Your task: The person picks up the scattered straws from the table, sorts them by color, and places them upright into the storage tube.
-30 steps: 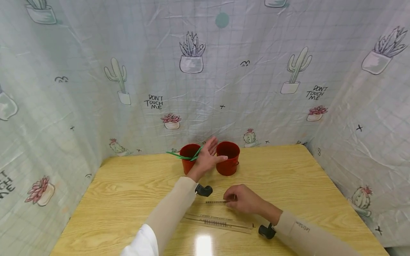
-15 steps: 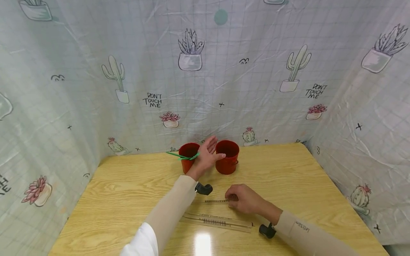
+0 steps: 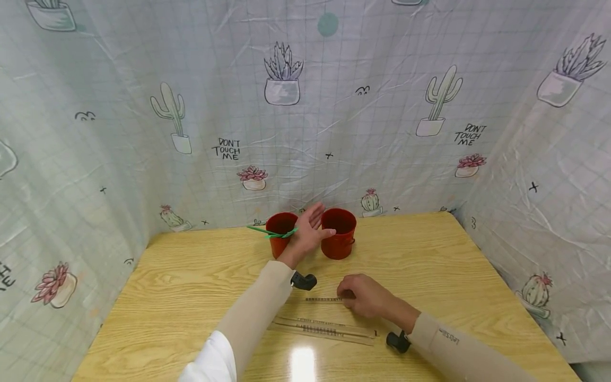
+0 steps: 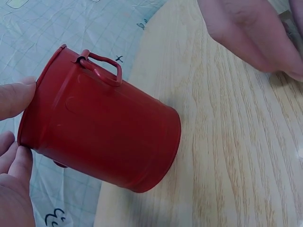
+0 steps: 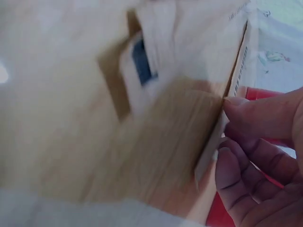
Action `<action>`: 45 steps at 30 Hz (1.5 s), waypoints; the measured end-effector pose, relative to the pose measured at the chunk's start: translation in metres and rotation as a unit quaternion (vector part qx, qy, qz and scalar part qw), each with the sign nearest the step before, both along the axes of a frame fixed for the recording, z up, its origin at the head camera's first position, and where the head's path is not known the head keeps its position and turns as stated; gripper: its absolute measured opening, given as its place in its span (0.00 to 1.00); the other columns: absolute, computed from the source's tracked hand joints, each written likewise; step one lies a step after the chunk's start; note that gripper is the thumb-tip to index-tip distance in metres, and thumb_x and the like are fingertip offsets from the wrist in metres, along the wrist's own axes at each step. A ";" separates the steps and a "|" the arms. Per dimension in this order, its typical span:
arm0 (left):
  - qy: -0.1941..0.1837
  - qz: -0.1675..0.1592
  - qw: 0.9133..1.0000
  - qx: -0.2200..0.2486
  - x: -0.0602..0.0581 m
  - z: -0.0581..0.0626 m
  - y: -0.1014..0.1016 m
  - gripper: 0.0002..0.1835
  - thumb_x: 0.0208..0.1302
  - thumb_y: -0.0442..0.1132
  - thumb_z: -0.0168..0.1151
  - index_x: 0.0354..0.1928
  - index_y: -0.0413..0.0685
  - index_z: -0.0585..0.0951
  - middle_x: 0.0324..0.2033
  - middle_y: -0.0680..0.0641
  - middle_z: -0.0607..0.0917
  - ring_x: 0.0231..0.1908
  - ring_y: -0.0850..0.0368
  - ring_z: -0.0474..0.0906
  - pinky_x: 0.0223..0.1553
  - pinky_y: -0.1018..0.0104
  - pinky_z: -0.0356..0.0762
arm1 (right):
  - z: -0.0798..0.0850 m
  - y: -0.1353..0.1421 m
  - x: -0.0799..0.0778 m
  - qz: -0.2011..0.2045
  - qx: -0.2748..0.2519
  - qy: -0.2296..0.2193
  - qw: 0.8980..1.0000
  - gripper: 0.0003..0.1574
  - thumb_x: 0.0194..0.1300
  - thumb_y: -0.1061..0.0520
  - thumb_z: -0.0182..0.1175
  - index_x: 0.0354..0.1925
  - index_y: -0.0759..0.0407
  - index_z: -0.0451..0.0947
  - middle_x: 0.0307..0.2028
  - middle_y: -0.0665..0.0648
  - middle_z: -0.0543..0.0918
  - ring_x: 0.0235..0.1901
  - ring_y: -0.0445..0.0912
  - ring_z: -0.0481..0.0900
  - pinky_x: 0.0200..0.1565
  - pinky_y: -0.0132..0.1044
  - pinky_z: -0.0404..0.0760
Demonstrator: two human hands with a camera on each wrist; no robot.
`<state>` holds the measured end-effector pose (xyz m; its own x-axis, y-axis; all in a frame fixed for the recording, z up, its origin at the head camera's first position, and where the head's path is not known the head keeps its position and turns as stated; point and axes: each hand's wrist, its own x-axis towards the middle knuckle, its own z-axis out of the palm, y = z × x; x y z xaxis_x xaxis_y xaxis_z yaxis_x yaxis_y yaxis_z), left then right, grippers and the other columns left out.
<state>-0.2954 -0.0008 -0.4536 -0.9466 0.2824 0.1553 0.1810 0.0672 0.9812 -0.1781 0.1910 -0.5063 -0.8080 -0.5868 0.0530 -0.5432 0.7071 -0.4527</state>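
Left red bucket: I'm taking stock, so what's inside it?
Thin green strips cross the mouth of the bucket; whether any reach inside is unclear. Its dark inner wall shows; the bottom is hidden, and the left hand covers part of the rim.

Smooth, painted-metal bucket (image 4: pixel 102 123) — glossy wood-grain tabletop (image 3: pixel 420 265) — creased, cloth-like backdrop (image 3: pixel 215 79)

Your left hand (image 3: pixel 307 233) blocks part of the left red bucket (image 3: pixel 278 246), and your right hand (image 3: pixel 366 297) hides one end of the strip (image 3: pixel 322 301) you're pinching. Most of the lettering's too tiny to read. Left wrist cam chops off both your hands, and right wrist cam smears that dark mark (image 5: pixel 143 64) badly.
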 end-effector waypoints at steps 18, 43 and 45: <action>-0.001 -0.003 1.000 -0.025 -0.002 0.000 -0.002 0.44 0.62 0.29 0.73 0.79 0.38 0.64 0.77 0.40 0.69 0.77 0.44 0.66 0.77 0.53 0.66 | 0.018 0.000 -0.003 0.054 0.112 -0.019 0.992 0.12 0.68 0.66 0.63 0.31 0.53 0.86 0.24 0.44 0.80 0.25 0.33 0.69 0.34 0.26 0.77; 0.004 -0.016 0.999 -0.037 -0.005 0.000 -0.004 0.44 0.62 0.30 0.74 0.79 0.38 0.63 0.77 0.41 0.69 0.78 0.45 0.66 0.77 0.53 0.65 | 0.039 0.043 -0.011 0.064 0.043 -0.008 0.997 0.16 0.53 0.76 0.57 0.22 0.57 0.73 0.22 0.42 0.57 0.24 0.35 0.54 0.28 0.29 0.56; 0.005 -0.018 0.999 -0.034 -0.005 0.000 -0.004 0.44 0.62 0.30 0.74 0.79 0.38 0.64 0.77 0.40 0.69 0.78 0.45 0.66 0.77 0.53 0.65 | 0.043 0.046 -0.013 0.065 0.021 -0.010 0.998 0.16 0.55 0.76 0.58 0.23 0.57 0.74 0.22 0.41 0.60 0.24 0.34 0.56 0.29 0.28 0.59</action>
<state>-0.3006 -0.0050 -0.4536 -0.9340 0.3271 0.1435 0.1937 0.1262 0.9729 -0.1913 0.2370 -0.4637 -0.7250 -0.6886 0.0120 -0.6235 0.6490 -0.4359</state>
